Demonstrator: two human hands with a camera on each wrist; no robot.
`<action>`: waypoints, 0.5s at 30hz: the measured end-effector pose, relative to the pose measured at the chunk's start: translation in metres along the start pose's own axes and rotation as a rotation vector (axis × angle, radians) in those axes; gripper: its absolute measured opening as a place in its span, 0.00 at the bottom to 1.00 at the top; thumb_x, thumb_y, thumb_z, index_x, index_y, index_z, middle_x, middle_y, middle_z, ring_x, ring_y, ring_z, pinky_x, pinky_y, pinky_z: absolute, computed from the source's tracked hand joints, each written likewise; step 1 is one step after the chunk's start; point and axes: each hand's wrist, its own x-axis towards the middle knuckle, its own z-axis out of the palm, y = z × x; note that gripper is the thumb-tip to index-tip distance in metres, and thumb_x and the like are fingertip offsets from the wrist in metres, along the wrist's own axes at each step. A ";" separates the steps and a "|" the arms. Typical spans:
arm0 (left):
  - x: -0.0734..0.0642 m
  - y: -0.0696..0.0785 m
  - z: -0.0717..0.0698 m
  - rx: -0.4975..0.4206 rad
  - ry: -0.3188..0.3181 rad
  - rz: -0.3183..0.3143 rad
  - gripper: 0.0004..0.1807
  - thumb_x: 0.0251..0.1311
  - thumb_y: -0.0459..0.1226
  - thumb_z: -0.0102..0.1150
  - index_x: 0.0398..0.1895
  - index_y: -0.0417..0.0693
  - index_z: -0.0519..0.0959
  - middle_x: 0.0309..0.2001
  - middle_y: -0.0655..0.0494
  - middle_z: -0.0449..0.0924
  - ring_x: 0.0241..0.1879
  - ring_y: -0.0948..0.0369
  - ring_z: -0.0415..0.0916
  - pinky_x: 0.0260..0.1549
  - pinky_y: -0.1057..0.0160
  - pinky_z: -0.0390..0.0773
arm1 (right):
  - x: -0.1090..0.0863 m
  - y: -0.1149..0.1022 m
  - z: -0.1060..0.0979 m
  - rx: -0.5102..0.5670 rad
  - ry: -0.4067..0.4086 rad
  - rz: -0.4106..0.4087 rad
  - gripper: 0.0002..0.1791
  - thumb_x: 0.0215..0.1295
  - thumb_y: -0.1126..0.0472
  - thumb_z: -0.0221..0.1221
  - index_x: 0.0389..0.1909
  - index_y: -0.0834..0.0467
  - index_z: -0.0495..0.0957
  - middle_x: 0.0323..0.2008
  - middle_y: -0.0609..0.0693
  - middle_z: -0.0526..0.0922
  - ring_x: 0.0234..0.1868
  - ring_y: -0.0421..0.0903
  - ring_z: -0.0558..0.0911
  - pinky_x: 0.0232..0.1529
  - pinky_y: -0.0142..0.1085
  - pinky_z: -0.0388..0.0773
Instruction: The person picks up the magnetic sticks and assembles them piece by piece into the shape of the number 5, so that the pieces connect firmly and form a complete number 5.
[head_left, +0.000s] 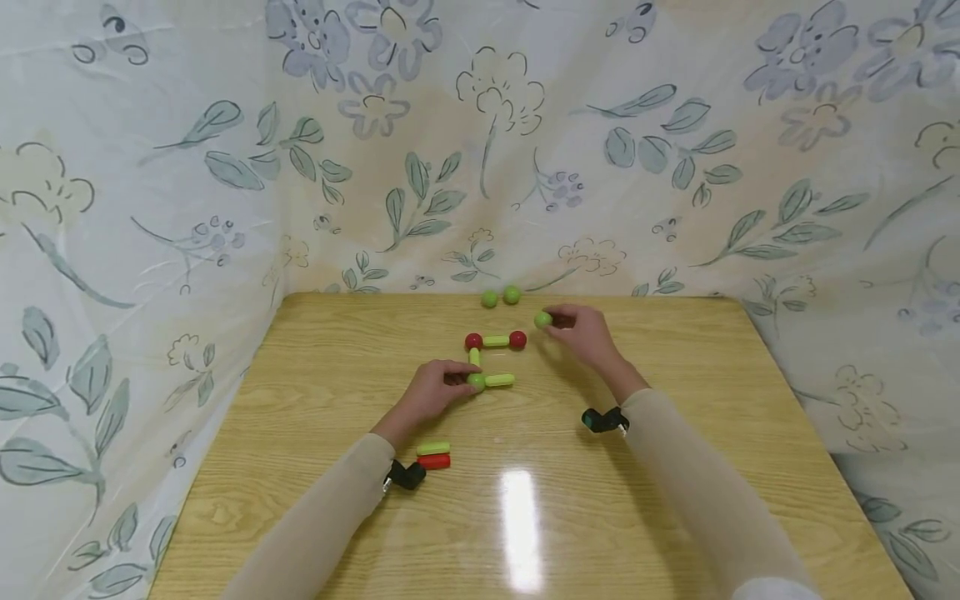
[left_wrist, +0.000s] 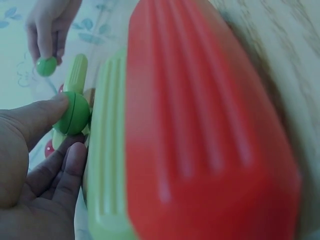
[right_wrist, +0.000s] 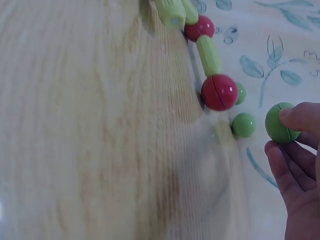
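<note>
My left hand pinches a green ball between thumb and fingers. That ball sits at a corner of a linked shape, with one light-green stick pointing right from it and another running away to a red ball. A further light-green stick joins this red ball to a second red ball on the right. Beyond the shape, at the right, my right hand holds a separate green ball between thumb and fingertips, above the table.
Two loose green balls lie at the table's back edge. By my left wrist rest a light-green stick and a red stick. A flowered cloth hangs behind the wooden table.
</note>
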 end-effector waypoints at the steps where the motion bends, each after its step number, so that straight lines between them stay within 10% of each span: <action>1: 0.000 0.000 0.000 0.002 0.000 0.001 0.15 0.70 0.38 0.74 0.59 0.53 0.91 0.44 0.60 0.85 0.43 0.60 0.79 0.44 0.61 0.81 | -0.002 -0.001 0.000 0.002 -0.001 -0.003 0.20 0.74 0.64 0.70 0.63 0.64 0.85 0.54 0.59 0.88 0.53 0.56 0.88 0.57 0.51 0.84; 15: 0.000 0.001 0.000 0.004 0.001 0.005 0.15 0.71 0.39 0.74 0.59 0.54 0.91 0.45 0.59 0.85 0.43 0.60 0.79 0.45 0.59 0.82 | -0.034 -0.007 0.011 0.000 -0.030 -0.042 0.17 0.71 0.65 0.73 0.59 0.62 0.87 0.51 0.55 0.89 0.50 0.53 0.88 0.56 0.49 0.85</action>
